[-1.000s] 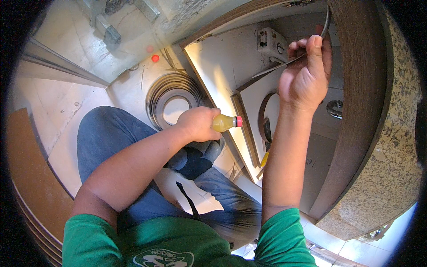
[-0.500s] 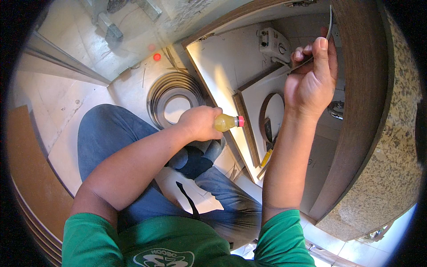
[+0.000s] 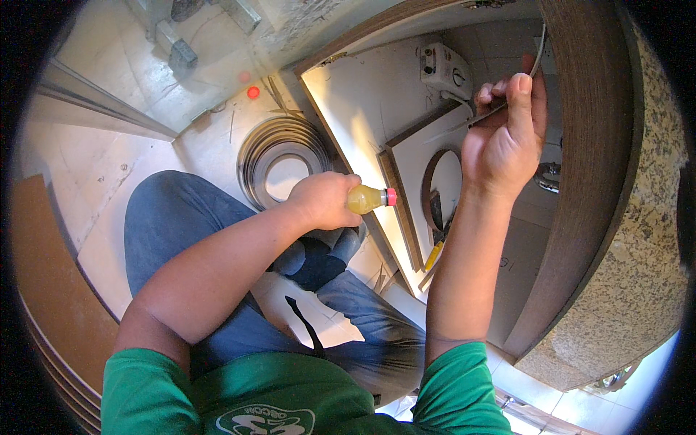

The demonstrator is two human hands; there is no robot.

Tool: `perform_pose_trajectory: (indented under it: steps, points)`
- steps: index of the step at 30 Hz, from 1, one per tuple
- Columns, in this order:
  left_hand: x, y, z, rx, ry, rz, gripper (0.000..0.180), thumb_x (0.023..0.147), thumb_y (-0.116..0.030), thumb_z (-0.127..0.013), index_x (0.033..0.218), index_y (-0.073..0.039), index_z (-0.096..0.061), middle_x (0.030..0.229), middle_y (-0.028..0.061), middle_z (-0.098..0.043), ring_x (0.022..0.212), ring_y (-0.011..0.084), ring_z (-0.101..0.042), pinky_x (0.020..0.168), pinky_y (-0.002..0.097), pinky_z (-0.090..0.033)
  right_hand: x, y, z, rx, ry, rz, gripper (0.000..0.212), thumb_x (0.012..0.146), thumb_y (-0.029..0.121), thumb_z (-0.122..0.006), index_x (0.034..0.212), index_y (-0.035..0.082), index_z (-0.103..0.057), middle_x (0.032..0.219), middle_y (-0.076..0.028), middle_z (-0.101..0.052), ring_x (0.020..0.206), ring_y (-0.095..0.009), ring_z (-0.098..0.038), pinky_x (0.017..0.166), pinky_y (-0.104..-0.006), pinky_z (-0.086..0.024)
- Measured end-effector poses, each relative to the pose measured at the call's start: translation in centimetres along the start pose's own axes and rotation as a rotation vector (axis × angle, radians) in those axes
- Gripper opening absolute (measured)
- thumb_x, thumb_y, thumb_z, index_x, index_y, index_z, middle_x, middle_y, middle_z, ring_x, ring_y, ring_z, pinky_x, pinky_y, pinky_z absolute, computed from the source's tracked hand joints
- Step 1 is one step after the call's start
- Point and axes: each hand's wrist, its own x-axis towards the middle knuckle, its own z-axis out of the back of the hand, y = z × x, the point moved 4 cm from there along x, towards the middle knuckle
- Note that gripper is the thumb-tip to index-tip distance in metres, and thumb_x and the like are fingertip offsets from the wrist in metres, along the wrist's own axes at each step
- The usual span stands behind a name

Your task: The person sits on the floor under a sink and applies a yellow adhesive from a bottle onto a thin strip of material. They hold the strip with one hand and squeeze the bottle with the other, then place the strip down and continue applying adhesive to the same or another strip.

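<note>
My left hand (image 3: 325, 201) is wrapped round a small clear bottle (image 3: 365, 199) of yellowish liquid. The bottle lies sideways in the grip, its red cap pointing right. Raised inside the cabinet opening, my right hand (image 3: 502, 138) pinches a thin edge-banding strip (image 3: 541, 51) between thumb and fingers. One end of this strip curves up beside the dark wooden cabinet frame (image 3: 583, 145); the other part runs out left past the fingers. A coiled roll of edge banding (image 3: 250, 163) lies on the floor beyond my left hand.
A white panel with dark edges (image 3: 406, 156) leans in the cabinet, with a yellow-handled tool (image 3: 433, 255) near its lower end. Behind it sits a white box with a knob (image 3: 444, 69). A speckled stone slab (image 3: 616, 290) borders the right. A red cap (image 3: 253, 92) lies on the floor.
My right hand has come slightly down toward me with the strip. My left hand keeps its hold on the bottle, almost unmoved.
</note>
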Motion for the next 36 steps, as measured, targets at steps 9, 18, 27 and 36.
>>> perform_pose_trajectory:
  steps: [9, 18, 27, 36]
  points:
    - [-0.1, -0.1, 0.1, -0.007, -0.005, -0.002, 0.050, 0.074, -0.039, -0.079, 0.111, -0.008, -0.066, 0.101, 0.0178, -0.072, 0.100, 0.0369, -0.069, 0.087, 0.0475, -0.055, -1.0, 0.3, 0.7, -0.017, -0.033, -0.006, 0.044, 0.102, 0.020, -0.064, 0.139, 0.000, -0.053, 0.086, 0.000, -0.059, 0.081, -0.011, -0.055, 0.073, -0.0293, -0.043]
    - [0.0, -0.1, 0.0, -0.001, 0.007, 0.001, 0.051, 0.074, -0.039, -0.078, 0.113, -0.008, -0.066, 0.102, 0.0180, -0.072, 0.101, 0.0367, -0.069, 0.088, 0.0475, -0.055, -1.4, 1.1, 0.0, -0.149, -0.037, -0.052, 0.043, 0.096, 0.021, -0.072, 0.130, -0.003, -0.063, 0.086, -0.001, -0.061, 0.072, -0.009, -0.051, 0.064, -0.0241, -0.040]
    - [0.0, -0.1, 0.0, 0.000, 0.004, 0.000, 0.051, 0.074, -0.039, -0.079, 0.112, -0.008, -0.066, 0.101, 0.0177, -0.072, 0.100, 0.0366, -0.069, 0.087, 0.0476, -0.056, 0.1, 1.9, -0.7, -0.207, -0.036, -0.024, 0.033, 0.094, 0.023, -0.073, 0.116, -0.001, -0.068, 0.083, 0.000, -0.061, 0.069, -0.008, -0.050, 0.060, -0.0242, -0.038]
    - [-0.1, -0.1, 0.1, -0.007, 0.002, -0.011, 0.051, 0.073, -0.039, -0.079, 0.112, -0.008, -0.066, 0.101, 0.0178, -0.072, 0.099, 0.0369, -0.069, 0.086, 0.0475, -0.056, -1.7, 1.7, 0.6, -0.223, -0.089, -0.023, 0.042, 0.100, 0.018, -0.065, 0.136, -0.001, -0.057, 0.080, 0.002, -0.052, 0.072, -0.008, -0.046, 0.066, -0.0274, -0.039]
